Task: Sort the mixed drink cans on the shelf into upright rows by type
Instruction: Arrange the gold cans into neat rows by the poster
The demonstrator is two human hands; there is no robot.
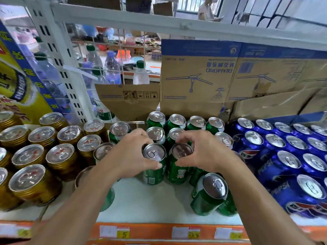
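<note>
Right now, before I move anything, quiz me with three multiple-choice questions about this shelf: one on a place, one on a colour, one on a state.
1. Where are the blue cans relative to the green cans? A left; B right; C stacked on top.
2. What colour is the can in the left grip? A gold; B blue; C green.
3. What is the right grip doing? A hanging open; B holding a can; C pointing upward.

Answers: 1 B, the blue cans fill the right side. 2 C, its side below the thumb is green. 3 B, its fingers and thumb curl round the top of a second can.
</note>
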